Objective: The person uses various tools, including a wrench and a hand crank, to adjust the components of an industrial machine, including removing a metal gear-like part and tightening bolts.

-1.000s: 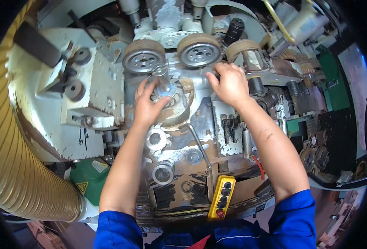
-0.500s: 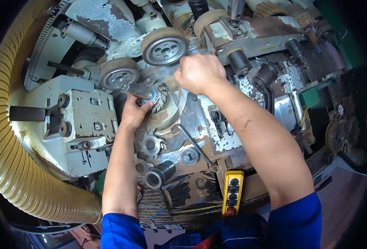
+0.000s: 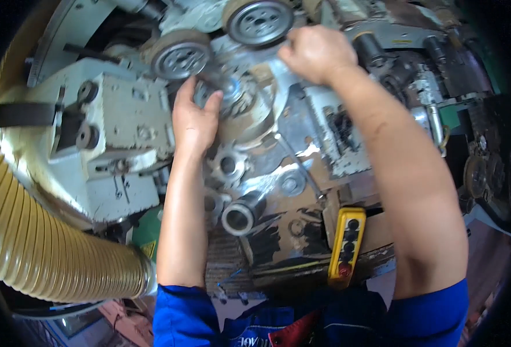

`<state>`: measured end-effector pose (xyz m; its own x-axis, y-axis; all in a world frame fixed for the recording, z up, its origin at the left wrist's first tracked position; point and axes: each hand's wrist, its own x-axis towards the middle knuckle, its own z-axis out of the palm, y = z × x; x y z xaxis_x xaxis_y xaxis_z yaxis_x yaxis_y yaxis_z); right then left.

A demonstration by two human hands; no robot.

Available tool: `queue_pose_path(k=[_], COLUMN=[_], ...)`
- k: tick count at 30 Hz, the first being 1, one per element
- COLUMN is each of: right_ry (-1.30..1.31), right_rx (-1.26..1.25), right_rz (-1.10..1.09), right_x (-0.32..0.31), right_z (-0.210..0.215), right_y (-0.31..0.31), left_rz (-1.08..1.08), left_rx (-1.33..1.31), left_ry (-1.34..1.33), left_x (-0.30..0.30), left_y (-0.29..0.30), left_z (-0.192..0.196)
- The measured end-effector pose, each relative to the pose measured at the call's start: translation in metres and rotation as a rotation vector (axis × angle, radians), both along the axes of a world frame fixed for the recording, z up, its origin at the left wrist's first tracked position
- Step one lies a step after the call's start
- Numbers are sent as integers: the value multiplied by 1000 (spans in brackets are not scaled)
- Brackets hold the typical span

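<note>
While the ribbed tan extraction hose [image 3: 30,231] sweeps down the nine o'clock side of the view, the pale grey machine housing [image 3: 102,144] sits just to its right, a black lever [image 3: 27,114] lying across it. At about eleven o'clock stands a rubber-rimmed feed roller [image 3: 180,56], and a second roller [image 3: 259,20] sits at twelve. Just below the first, the left hand [image 3: 195,118] reaches up from six o'clock, fingers curled around a round metal cutter hub [image 3: 228,95], seemingly steadying it so it cannot turn. A toothed sprocket [image 3: 228,166] lies directly beneath that hand, and a short steel sleeve [image 3: 239,215] rests lower down, towards six o'clock, both apparently set loose on the grimy machine bed [image 3: 302,191]. Right of the hub, at one o'clock, the right hand [image 3: 316,52] is closed into a fist over something on the machine; what it grips is hidden by its own fingers. Below the right forearm, at five o'clock, a yellow pendant control [image 3: 345,246] hangs at the bed's near edge, within easy reach.
</note>
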<state>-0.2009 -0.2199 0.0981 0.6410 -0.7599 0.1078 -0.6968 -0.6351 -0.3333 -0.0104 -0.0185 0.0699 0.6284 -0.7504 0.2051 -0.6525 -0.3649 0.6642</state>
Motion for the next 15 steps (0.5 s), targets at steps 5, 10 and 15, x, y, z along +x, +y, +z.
queue_pose_path(k=[5, 10, 15], right_ry=[34, 31, 52], right_rx=[-78, -65, -70], right_rz=[-41, -3, -24], right_x=[-14, -1, -6], right_z=[-9, 2, 1], right_y=[-4, 6, 3], left_rz=[-107, -85, -232], left_rx=[19, 228, 289], left_ry=[154, 77, -95], left_x=[-49, -58, -55], left_y=[90, 151, 129], left_z=[56, 38, 14])
